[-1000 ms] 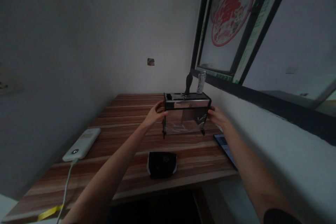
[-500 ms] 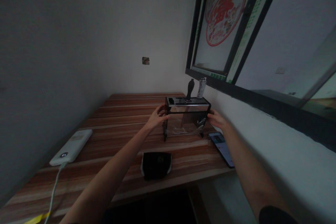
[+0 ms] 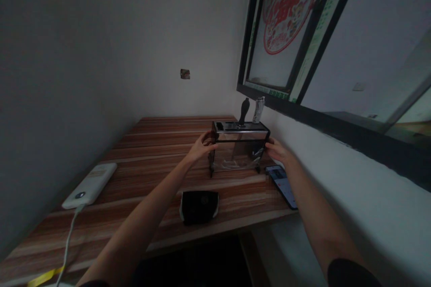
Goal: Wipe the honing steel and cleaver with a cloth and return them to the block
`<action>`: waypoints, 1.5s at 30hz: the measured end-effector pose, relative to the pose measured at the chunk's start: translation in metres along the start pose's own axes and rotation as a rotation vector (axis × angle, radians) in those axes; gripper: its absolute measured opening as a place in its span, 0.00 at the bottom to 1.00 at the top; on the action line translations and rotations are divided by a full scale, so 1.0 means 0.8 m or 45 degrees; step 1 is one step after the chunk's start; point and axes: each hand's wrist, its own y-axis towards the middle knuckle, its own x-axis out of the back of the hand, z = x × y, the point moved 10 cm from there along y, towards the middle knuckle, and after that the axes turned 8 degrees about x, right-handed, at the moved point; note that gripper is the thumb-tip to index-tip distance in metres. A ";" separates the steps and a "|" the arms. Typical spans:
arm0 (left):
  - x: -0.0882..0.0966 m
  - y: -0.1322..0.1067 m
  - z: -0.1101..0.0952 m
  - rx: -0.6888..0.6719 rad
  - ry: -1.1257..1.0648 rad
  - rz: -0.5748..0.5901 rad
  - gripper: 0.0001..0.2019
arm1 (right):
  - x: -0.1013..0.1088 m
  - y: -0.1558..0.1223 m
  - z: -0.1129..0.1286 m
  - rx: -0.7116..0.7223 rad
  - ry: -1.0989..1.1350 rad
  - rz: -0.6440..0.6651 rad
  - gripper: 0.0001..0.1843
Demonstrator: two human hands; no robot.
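Observation:
A knife block [image 3: 241, 148] with see-through walls, a dark frame and a slotted, shiny top stands upright on the wooden table. Out of its slots rise a black knife handle [image 3: 244, 110] and a second handle [image 3: 259, 110] in crinkled, silvery wrapping. A blade shows dimly through the clear front. My left hand [image 3: 202, 147] is closed around the block's left end, thumb at the front edge, other fingers partly hidden behind. At the right end, my right hand [image 3: 276, 149] grips it the same way, some fingertips out of sight.
A phone [image 3: 282, 184] with a lit screen lies beside my right forearm. Nearer the table's front edge is a small black pouch [image 3: 199, 207]. On the left rests a white power bank [image 3: 90, 186] with a cable [image 3: 68, 242]. A window frame [image 3: 286, 105] borders the right wall.
The camera view has tilted slightly, so everything sits a little higher in the picture. Both hands keep the same hold on the knife block, which has not visibly moved on the table.

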 end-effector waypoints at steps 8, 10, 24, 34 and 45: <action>0.001 -0.010 0.000 -0.034 0.115 -0.017 0.42 | -0.016 -0.013 0.026 0.062 -0.052 -0.027 0.28; 0.006 -0.021 0.000 -0.048 0.159 -0.038 0.44 | -0.021 -0.019 0.034 0.105 -0.087 -0.065 0.29; 0.051 -0.155 0.016 0.158 1.121 0.016 0.07 | -0.209 -0.172 0.008 0.208 -0.816 -0.045 0.10; 0.040 -0.208 0.025 0.315 1.429 0.083 0.08 | -0.267 -0.182 -0.040 0.226 -1.247 0.073 0.09; 0.003 -0.194 0.037 0.323 1.367 0.203 0.07 | -0.232 -0.184 -0.036 0.084 -0.879 -0.022 0.04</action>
